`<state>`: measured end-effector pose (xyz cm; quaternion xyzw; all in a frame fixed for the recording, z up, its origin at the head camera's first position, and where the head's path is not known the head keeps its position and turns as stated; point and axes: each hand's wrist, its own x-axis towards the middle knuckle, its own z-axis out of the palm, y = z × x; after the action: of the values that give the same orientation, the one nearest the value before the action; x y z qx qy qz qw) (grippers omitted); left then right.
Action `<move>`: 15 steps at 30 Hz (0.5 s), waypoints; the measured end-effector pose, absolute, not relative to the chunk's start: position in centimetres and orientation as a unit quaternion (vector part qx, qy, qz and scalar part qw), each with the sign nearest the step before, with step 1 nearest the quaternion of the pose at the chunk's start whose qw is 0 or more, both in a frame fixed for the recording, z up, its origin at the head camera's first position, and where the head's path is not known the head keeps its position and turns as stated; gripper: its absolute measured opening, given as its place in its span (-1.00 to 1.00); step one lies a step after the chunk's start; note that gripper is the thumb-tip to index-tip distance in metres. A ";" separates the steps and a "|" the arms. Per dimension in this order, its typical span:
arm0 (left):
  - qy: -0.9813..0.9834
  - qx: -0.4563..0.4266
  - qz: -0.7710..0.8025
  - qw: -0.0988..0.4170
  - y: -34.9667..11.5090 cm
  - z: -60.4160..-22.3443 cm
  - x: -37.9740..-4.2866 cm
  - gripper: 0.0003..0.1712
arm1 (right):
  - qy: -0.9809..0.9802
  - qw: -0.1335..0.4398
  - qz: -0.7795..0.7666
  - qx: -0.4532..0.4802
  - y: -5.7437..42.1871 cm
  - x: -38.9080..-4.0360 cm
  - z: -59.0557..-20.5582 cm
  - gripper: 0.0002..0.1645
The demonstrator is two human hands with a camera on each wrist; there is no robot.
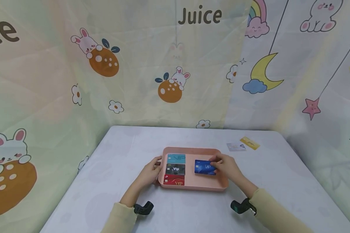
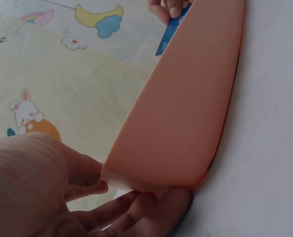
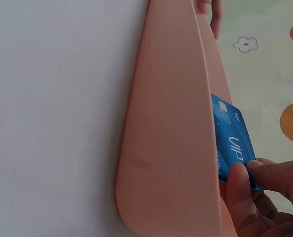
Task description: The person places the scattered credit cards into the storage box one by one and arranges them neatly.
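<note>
A pink tray (image 1: pixel 189 186) lies on the white table. On its left side a light blue card (image 1: pixel 175 158), a black card (image 1: pixel 170 169) and a red card (image 1: pixel 170 180) form a column. My left hand (image 1: pixel 150 171) grips the tray's left end; in the left wrist view, the thumb side is at the rim and other fingers curl at the lower edge. Over the tray's right half, my right hand (image 1: pixel 226 166) pinches a dark blue VIP card (image 1: pixel 202 166) by its right end between thumb and fingers. In the right wrist view, the tray wall hides part of this card (image 3: pixel 230 133).
Behind the tray to the right, a pale card (image 1: pixel 236 147) and a yellow card (image 1: pixel 250 142) lie on the table (image 1: pixel 134 139). A printed cloth (image 1: pixel 143 48) hangs round the table's back and sides. Each wrist bears a black camera mount.
</note>
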<state>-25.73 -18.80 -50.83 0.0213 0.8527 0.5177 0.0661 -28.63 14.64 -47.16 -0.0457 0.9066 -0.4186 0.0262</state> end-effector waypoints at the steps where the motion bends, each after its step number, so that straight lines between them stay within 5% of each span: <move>1: 0.853 0.022 0.518 0.066 -18.8 -50.8 -25.7 -0.40 | 0.907 0.028 -0.418 -0.045 14.5 -28.6 -47.2 -0.85; 15: 0.851 0.022 0.520 0.067 -18.8 -50.9 -25.7 -0.40 | 0.919 0.063 -0.387 -0.050 13.7 -28.0 -47.4 -0.91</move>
<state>-25.72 -18.80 -50.88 0.0221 0.8512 0.5201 0.0669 -28.01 13.72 -47.36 -0.0504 0.9187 -0.3866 0.0633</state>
